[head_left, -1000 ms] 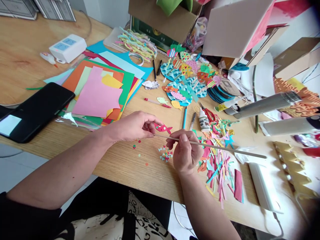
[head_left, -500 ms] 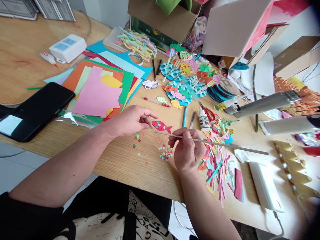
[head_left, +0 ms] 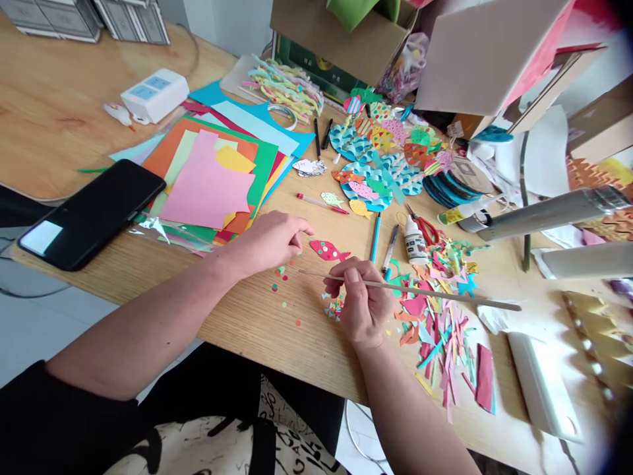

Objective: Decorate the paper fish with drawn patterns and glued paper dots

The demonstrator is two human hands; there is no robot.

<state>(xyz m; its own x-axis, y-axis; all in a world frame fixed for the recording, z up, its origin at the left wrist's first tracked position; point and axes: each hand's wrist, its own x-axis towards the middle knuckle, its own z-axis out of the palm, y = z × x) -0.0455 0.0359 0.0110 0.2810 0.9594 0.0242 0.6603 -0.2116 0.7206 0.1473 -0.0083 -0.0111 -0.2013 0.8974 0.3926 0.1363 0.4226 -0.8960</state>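
My right hand (head_left: 363,297) is closed around a thin wooden stick (head_left: 435,293), its narrow tip pointing left over the table just below a red paper fish (head_left: 327,251) with pale and green dots. Left of the fish is my left hand (head_left: 277,243), apart from it; the index finger reaches out while the other fingers curl loosely, and I see nothing in them. Small round paper dots (head_left: 275,287) lie below that hand, near the stick's tip. Tiny paper triangles (head_left: 332,307) are partly hidden behind my right hand.
Coloured paper sheets (head_left: 208,185) and a black phone (head_left: 93,214) lie left. Beyond are finished paper fish (head_left: 363,190), pens (head_left: 376,237) and a glue bottle (head_left: 415,243). Paper scraps (head_left: 445,336) and a white device (head_left: 544,386) are right.
The stick's tip has moved left and toward me, away from the red fish. My left fingers have curled in more. The whole view has shifted slightly.
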